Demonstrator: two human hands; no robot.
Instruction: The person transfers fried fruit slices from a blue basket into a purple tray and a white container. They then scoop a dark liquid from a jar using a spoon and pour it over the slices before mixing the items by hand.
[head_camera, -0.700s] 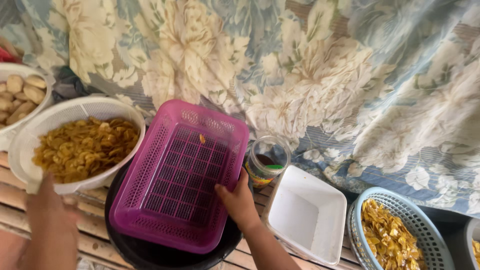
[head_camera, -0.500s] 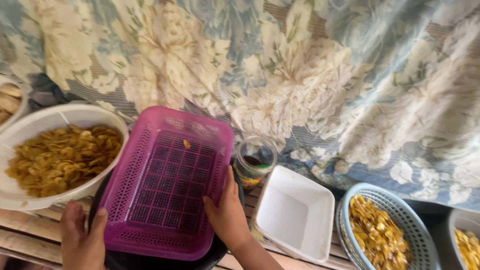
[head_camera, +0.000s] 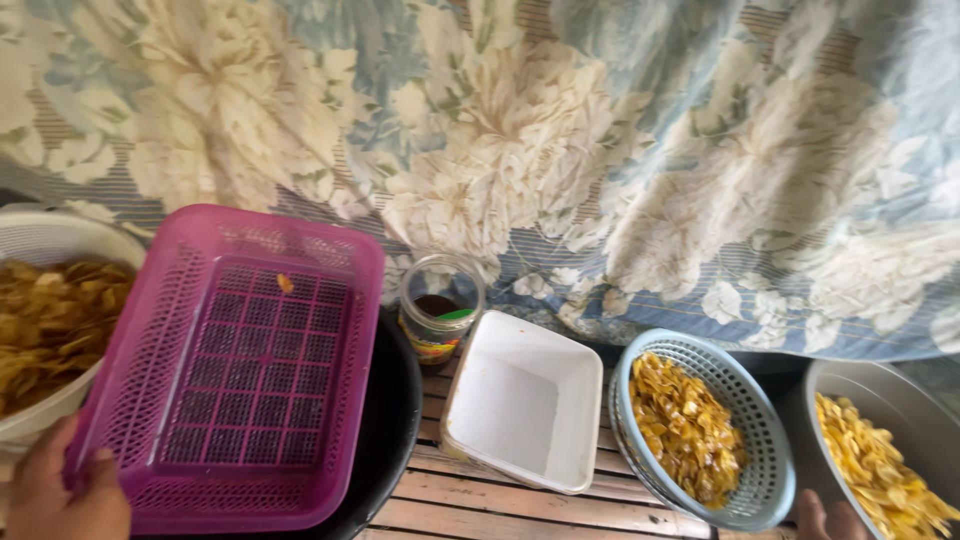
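My left hand (head_camera: 60, 495) grips the near left corner of a pink plastic mesh basket (head_camera: 240, 390), thumb over its rim. The basket sits tilted on a black round pan (head_camera: 398, 420) and holds one small chip (head_camera: 285, 283). To its left stands a white bowl (head_camera: 55, 235) heaped with browned chips. A small patch of skin (head_camera: 830, 520) shows at the bottom edge on the right, between a blue basket and a metal bowl. I cannot tell whether it is my right hand.
A glass jar (head_camera: 440, 310) stands behind an empty white square tub (head_camera: 525, 400). Right of these are a blue mesh basket (head_camera: 765, 430) and a metal bowl (head_camera: 880, 395), both holding yellow chips. All rest on wooden slats (head_camera: 480, 500); a floral cloth (head_camera: 600, 150) hangs behind.
My right hand has left the pink basket's right edge. My left hand has closed on its near left corner. The view has shifted to the right.
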